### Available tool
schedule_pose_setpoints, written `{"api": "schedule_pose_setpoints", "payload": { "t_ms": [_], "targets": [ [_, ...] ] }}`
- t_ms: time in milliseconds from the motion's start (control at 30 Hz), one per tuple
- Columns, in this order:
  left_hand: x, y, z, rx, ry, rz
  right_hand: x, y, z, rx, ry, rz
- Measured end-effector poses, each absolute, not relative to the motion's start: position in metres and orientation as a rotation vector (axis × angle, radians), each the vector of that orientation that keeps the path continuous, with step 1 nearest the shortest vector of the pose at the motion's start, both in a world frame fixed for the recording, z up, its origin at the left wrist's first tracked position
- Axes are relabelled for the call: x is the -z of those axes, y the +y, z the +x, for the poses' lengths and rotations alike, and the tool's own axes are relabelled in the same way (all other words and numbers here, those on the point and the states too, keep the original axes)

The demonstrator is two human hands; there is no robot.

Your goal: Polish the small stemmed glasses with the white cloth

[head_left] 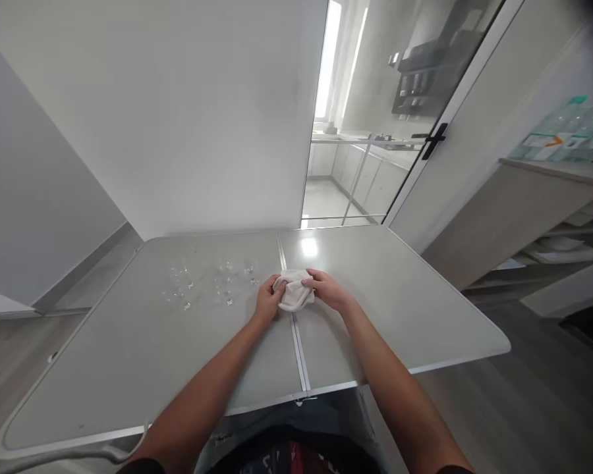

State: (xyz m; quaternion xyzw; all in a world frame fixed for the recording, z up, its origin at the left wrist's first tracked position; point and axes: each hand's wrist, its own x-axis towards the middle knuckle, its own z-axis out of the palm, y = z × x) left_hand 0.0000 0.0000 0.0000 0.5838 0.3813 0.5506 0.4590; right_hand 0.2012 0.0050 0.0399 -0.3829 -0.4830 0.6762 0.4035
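Note:
Both hands hold a bunched white cloth (296,290) over the metal seam in the middle of the table. My left hand (267,297) grips its left side, thumb on top. On the right edge my right hand (326,288) pinches it between thumb and fingers. To the left of the cloth, several small see-through shiny things (229,283) stand or lie on the tabletop; whether they are clear glasses or something else, I cannot make out.
The pale folding table (400,309) has a metal rim and rounded corners, with a white wall (217,131) behind it. A glass door with a black handle (435,141) is at the back right. Plastic water bottles (558,135) stand on a wooden shelf unit (514,210).

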Motion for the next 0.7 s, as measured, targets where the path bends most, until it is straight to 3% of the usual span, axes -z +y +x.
{"api": "schedule_pose_setpoints", "payload": {
  "t_ms": [133, 333, 533, 700],
  "targets": [
    [-0.009, -0.003, 0.001, -1.459, 0.994, 1.567, -0.039, -0.003, 0.207, -1.666, -1.203, -0.854],
    [-0.017, -0.01, -0.002, -1.556, 1.12, 1.67, -0.028, 0.001, 0.204, -1.578, -1.279, -1.029],
    [-0.012, -0.008, -0.002, -1.411, 1.097, 1.521, -0.022, 0.009, 0.203, -1.171, -1.103, -0.949],
    [-0.008, -0.008, 0.006, -1.27, 0.928, 1.404, -0.025, 0.008, 0.196, -1.113, -1.042, -1.055]
  ]
}}
